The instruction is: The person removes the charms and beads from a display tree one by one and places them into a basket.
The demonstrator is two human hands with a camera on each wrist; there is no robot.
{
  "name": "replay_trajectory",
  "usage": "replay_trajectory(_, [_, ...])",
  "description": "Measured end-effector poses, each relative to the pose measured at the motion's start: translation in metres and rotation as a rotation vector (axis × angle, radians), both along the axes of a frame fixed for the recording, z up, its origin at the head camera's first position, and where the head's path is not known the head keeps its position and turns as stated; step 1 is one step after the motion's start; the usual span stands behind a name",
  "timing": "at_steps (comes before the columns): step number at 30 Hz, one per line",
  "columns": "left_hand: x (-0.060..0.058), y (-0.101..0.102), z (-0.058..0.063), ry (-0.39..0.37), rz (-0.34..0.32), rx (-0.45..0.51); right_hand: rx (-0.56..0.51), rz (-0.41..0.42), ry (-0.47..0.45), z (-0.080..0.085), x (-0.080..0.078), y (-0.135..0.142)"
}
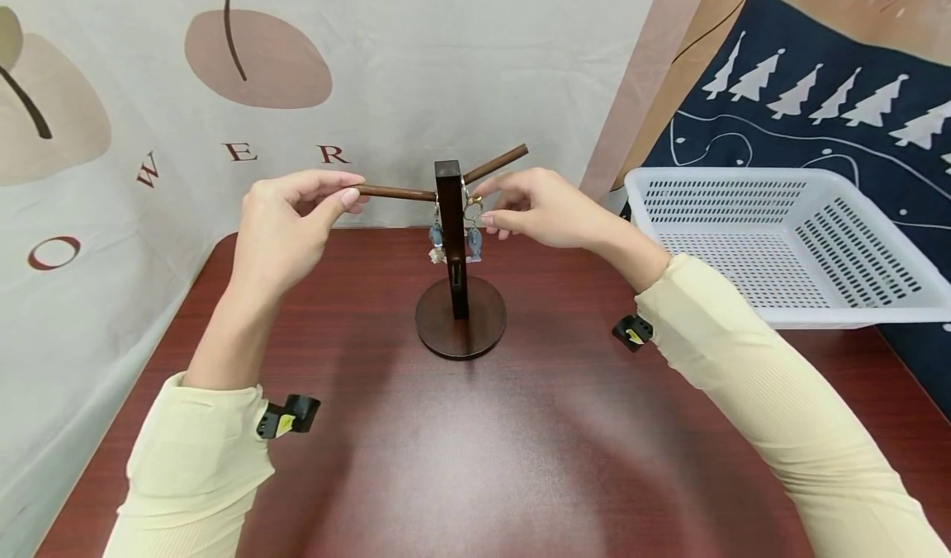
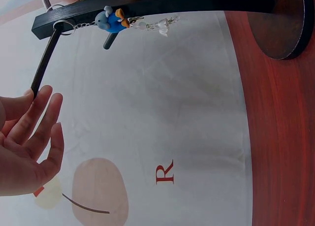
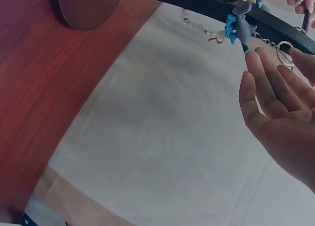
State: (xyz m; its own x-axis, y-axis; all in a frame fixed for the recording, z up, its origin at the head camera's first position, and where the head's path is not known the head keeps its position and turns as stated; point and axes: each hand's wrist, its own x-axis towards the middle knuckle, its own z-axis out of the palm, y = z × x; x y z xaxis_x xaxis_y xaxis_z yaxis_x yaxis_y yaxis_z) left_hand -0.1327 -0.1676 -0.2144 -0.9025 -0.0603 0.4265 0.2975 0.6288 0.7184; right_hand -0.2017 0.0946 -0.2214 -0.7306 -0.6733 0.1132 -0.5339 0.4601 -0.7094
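A dark wooden stand (image 1: 455, 236) with a round base rises from the table, with rods sticking out of its post. My left hand (image 1: 286, 219) pinches the outer end of the left rod (image 1: 394, 192) between thumb and fingers. On that rod hangs a keychain with a blue figure (image 2: 110, 20) and clear beads. Another keychain, with a grey-blue dolphin-like charm (image 3: 243, 25), hangs on the post's right side. My right hand (image 1: 546, 207) is beside its metal ring (image 3: 284, 53), fingertips at the ring, thumb and index apart.
A white plastic basket (image 1: 787, 319) with slotted walls stands at the right on the red-brown table (image 1: 357, 459). Directly behind the stand hangs a pale printed cloth (image 1: 461, 63). A dark cloth with white trees (image 1: 758, 75) covers the back right.
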Motion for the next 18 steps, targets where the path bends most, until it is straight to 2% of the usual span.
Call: replay_trajectory(18, [0.0009, 0.0004, 0.0007, -0.01, 0.006, 0.001, -0.012, 0.024, 0.047, -0.0006, 0.0025, -0.0038])
